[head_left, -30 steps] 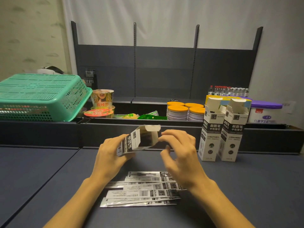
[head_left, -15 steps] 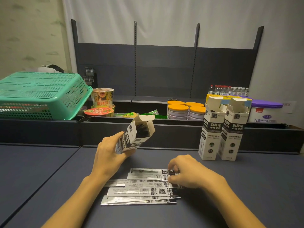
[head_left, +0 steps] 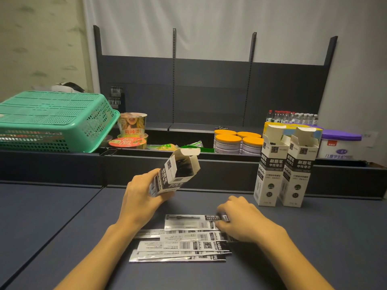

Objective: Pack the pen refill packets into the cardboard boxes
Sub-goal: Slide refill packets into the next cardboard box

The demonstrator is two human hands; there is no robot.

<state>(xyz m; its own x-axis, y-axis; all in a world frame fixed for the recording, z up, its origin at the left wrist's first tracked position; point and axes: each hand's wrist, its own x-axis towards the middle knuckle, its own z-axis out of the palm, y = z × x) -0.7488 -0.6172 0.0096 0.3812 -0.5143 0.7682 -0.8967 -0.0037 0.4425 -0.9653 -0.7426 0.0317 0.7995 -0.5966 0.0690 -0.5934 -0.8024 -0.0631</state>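
Dim, soft indoor light from above; faint shadows under the forearms, mild glare on foil packets, wide-angle bending at edges, slight softness throughout

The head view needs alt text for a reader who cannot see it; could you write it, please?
The left hand holds an open cardboard box tilted above a dark table, while the right hand grips the top refill packet.

Glossy foil packets; matt cardboard box; perforated plastic basket.
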